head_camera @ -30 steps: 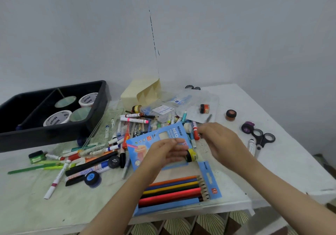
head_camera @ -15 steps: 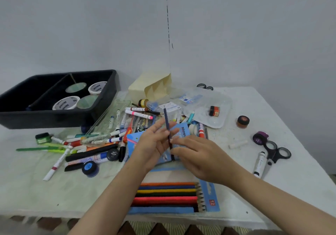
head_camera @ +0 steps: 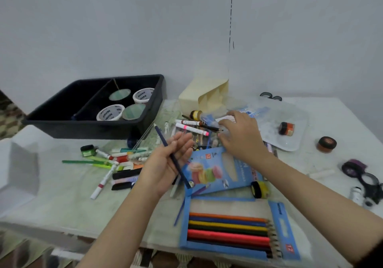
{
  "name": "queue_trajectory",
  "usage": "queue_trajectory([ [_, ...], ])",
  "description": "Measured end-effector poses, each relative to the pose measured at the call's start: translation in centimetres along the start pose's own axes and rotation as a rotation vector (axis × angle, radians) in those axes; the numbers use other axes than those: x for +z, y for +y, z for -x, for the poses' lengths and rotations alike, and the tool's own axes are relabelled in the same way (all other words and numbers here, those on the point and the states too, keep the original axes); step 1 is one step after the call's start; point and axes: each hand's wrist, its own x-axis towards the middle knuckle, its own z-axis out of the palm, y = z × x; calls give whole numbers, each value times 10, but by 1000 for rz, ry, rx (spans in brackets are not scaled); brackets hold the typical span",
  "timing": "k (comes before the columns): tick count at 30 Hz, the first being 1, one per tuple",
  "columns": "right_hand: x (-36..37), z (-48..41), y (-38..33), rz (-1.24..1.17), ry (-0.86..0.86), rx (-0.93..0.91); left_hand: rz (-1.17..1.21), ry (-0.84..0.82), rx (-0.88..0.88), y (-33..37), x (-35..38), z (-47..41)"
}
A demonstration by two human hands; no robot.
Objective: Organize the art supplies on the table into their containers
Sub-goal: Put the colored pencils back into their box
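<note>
Art supplies [head_camera: 124,159] lay heaped behind and to the left of the open pencil box [head_camera: 281,226], whose row of coloured pencils left a bare strip behind the orange one. Up and left of the box, the left hand [head_camera: 165,164] carried a dark blue pencil [head_camera: 163,141] slantwise across its palm, fingers nearly straight. Behind the box, the right hand [head_camera: 240,137] reached into the clutter with fingers bent over a black pencil [head_camera: 207,127]; whether it had pinched anything could not be told. The step seemed to be gathering stray pencils for the box. Doing it well would likely mean turning each point rightward like its neighbours and laying it flat in the bare strip without nudging the box, which sat close to the table's front edge.
</note>
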Motion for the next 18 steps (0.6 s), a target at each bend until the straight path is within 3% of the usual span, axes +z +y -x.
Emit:
queue_trajectory([
  [6,1,-19,-6,-57,-31,123,-98,-49,-20,27,-18,-19],
  [10,-17,-26,-10,-235,83,173,-142,-75,-42,38,-26,-31],
  [16,-55,-42,-47,-655,429,214,-157,-118,-47,48,-30,-48],
  [18,-64,-49,-61,-790,415,246,-177,-151,-48,49,-30,-53],
])
